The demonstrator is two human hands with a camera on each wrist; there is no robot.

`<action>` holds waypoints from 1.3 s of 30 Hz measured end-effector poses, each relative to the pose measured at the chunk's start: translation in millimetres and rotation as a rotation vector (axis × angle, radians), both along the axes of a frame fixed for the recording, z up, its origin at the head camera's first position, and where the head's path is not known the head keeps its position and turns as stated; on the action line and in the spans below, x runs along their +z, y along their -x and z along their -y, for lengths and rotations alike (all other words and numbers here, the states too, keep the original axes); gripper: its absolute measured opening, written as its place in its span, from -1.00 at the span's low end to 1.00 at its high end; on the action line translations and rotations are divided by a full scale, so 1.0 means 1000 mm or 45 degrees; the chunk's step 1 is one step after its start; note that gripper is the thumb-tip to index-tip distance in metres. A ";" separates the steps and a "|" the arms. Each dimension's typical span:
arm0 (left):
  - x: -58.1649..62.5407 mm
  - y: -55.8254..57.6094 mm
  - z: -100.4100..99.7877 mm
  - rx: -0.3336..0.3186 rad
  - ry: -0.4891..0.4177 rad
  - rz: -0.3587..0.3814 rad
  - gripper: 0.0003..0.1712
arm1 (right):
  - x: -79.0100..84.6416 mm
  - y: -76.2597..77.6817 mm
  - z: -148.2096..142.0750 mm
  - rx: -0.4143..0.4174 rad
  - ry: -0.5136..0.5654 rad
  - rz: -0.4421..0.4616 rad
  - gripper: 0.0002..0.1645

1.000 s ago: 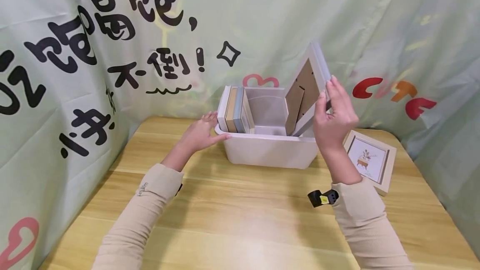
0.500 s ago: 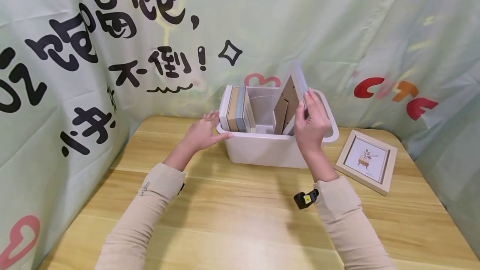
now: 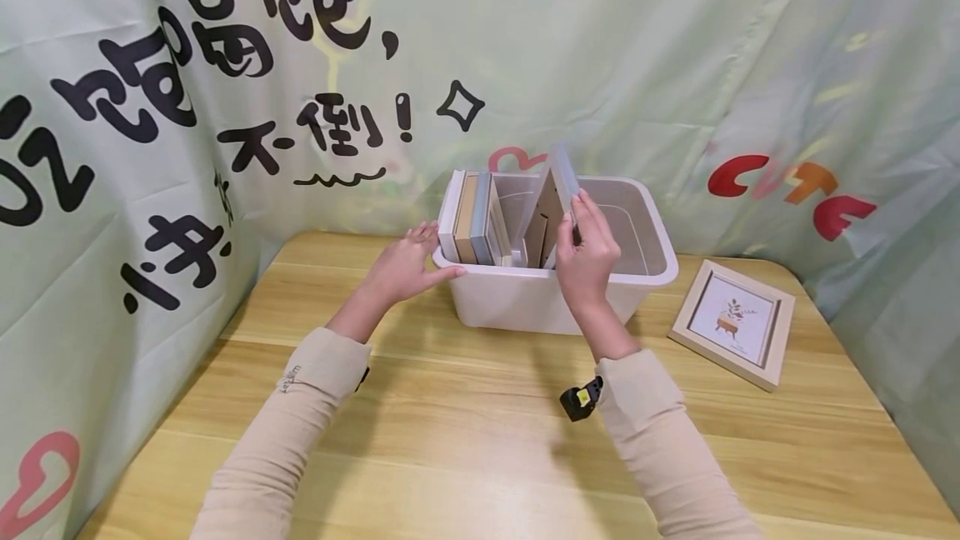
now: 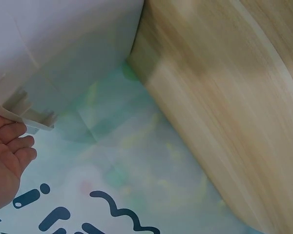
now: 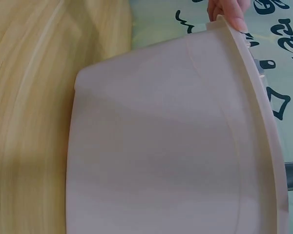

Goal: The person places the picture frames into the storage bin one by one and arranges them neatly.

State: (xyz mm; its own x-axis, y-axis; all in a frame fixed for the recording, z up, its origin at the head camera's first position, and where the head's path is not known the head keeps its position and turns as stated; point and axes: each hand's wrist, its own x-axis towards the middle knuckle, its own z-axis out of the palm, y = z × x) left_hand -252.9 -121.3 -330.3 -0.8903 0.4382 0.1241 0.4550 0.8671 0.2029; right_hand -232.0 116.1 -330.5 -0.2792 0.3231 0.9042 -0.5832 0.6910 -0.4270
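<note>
A white plastic bin [image 3: 517, 302] stands on the table. Inside, my right hand [image 3: 591, 261] pinches the near upper edge of a pale grey picture frame [image 3: 566, 173], its brown back with a stand facing left. This frame leans, its lower part hidden behind the bin wall. My left hand [image 3: 405, 267] holds the bin's left end, thumb on the front rim; in the left wrist view its bent fingers [image 4: 19, 144] touch the rim. Several picture frames, among them a white one [image 3: 450, 215], a tan one [image 3: 465, 219] and a blue-grey one [image 3: 481, 219], stand upright at the bin's left end.
A light wood picture frame [image 3: 776, 340] with a plant print lies face up on the table, right of the bin. Behind the wooden table [image 3: 465, 440] hangs a pale green cloth [image 3: 600, 40] with printed lettering.
My right hand has moved left and lowered the grey picture frame deeper into the bin, nearer the standing frames. My left hand has stayed on the bin's left end.
</note>
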 end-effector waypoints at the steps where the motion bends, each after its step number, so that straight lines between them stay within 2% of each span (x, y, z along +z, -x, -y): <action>1: 0.000 0.000 0.000 -0.002 0.000 -0.002 0.01 | -0.001 0.001 0.001 0.001 0.006 0.007 -0.75; 7: -0.002 -0.001 0.001 -0.004 -0.006 -0.001 0.00 | -0.005 0.004 0.010 0.029 0.018 0.094 -0.74; 18: -0.002 -0.002 0.000 -0.010 -0.011 -0.003 -0.01 | -0.013 0.011 0.017 0.059 -0.039 0.227 -0.74; 23: -0.002 -0.001 0.000 -0.014 -0.013 -0.009 -0.01 | -0.012 0.010 0.017 0.120 -0.131 0.351 -0.72; 30: -0.003 -0.001 0.000 -0.018 -0.015 -0.024 -0.02 | -0.007 0.008 0.016 0.206 -0.346 0.564 -0.68; 39: -0.004 -0.001 0.000 -0.033 -0.032 -0.050 -0.03 | 0.000 0.001 0.025 0.396 -0.470 0.803 -0.57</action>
